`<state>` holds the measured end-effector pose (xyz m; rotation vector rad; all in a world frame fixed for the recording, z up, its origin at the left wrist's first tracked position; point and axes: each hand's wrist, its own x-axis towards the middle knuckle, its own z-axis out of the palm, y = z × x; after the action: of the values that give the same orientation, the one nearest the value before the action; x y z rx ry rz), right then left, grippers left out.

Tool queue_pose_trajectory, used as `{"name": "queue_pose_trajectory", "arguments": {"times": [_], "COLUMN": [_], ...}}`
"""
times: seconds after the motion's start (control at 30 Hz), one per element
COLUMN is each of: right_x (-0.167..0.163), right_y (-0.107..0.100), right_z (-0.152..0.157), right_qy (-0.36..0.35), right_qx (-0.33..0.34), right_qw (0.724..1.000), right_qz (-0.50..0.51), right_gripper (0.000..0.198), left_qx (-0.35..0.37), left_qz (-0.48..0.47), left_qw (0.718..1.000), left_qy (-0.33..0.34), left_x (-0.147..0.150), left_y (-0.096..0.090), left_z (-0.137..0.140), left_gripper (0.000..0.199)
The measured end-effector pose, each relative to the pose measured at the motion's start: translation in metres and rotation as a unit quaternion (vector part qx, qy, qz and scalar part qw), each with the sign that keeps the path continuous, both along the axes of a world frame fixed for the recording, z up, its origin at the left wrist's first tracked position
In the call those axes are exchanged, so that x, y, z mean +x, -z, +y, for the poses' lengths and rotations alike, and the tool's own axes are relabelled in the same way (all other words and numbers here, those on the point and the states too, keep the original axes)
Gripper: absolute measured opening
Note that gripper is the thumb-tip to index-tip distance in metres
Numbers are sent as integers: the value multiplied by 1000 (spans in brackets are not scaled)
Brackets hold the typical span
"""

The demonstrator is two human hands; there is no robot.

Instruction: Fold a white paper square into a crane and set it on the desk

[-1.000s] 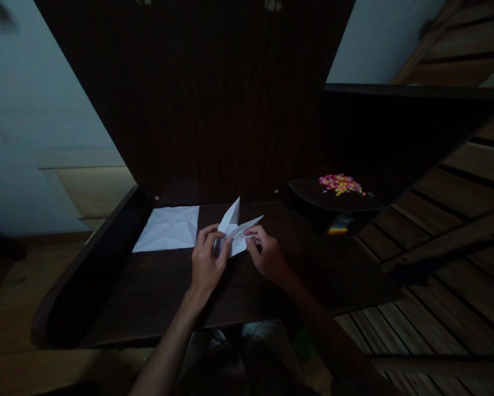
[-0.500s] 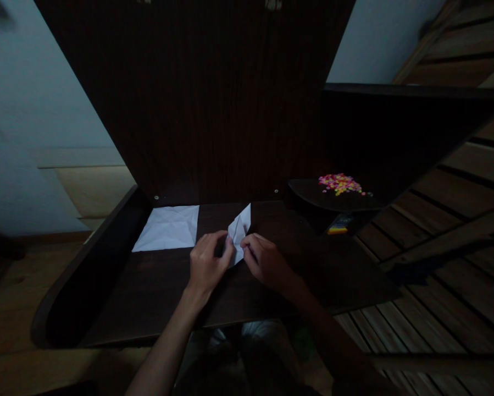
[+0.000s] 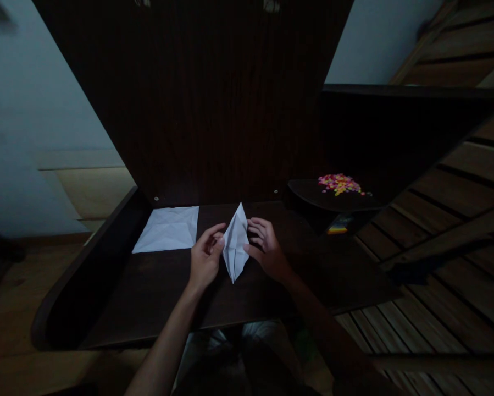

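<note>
A white sheet folded into a long diamond shape [image 3: 236, 246] stands out against the dark desk, one point toward the back and the other toward me. My left hand [image 3: 206, 254] is at its left edge, thumb and curled fingers holding the paper there. On the opposite side, my right hand [image 3: 266, 247] has its thumb on the near face and its fingers at the right edge, partly behind the paper. A creased white sheet [image 3: 167, 229] lies flat on the desk, left of my left hand.
Small colourful pieces [image 3: 340, 184] are heaped on a rounded corner shelf [image 3: 304, 190] at the right. Under it sits an item with a yellow and orange edge [image 3: 338, 226]. A dark panel [image 3: 205, 110] rises behind the desk [image 3: 156, 308], and a raised side [image 3: 82, 275] bounds its left.
The folded paper has gone from a narrow, partly bent form to a flatter, full diamond. Both hands have shifted outward to its side edges, and the right hand's fingers have spread.
</note>
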<state>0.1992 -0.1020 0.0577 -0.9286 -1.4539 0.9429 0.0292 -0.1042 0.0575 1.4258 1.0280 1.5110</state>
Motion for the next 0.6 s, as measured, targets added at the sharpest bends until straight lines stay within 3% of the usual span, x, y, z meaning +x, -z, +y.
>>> {"name": "queue_pose_trajectory", "arguments": {"times": [0.13, 0.3, 0.6], "right_x": [-2, -4, -7], "right_y": [-1, -5, -6], "right_z": [0, -2, -3], "right_qy": [-54, -29, -30], "right_qx": [-56, -30, -44], "right_qw": [994, 997, 992], "right_qz": [76, 65, 115], "right_gripper": [61, 54, 64], "left_qx": [-2, -10, -31], "left_qz": [-38, -44, -59], "left_qw": [999, 999, 997], "left_qy": [16, 5, 32], "left_x": [1, 1, -1], "left_y": [2, 3, 7], "left_z": [1, 3, 3], "left_gripper": [42, 40, 37]}}
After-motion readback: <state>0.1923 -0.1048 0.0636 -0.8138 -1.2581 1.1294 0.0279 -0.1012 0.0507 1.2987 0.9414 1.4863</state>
